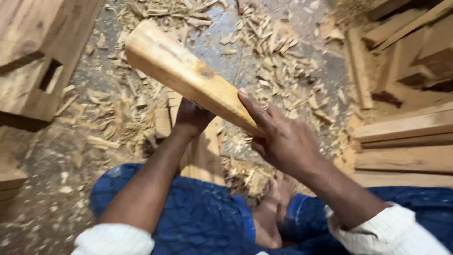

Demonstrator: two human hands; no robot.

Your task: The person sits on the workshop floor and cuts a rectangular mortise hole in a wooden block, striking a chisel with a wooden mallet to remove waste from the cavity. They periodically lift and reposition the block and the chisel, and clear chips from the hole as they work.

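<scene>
The right hand (283,141) is clamped around the narrow end of a wooden mallet (188,75), raised at a slant above the floor (61,165), which is strewn with wood chips (278,66). The left hand (191,118) sits lower, its fingers wrapped around something it hides, over an upright plank (203,156) between the knees. A bare foot (271,212) lies close below — a glancing swing could catch the left knuckles, or the loose chips could let the plank shift

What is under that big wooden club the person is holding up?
Under the wooden club lie wood chips on the floor, and the left hand grips a plank. What that hand holds at its fingers is covered by the club.
</scene>
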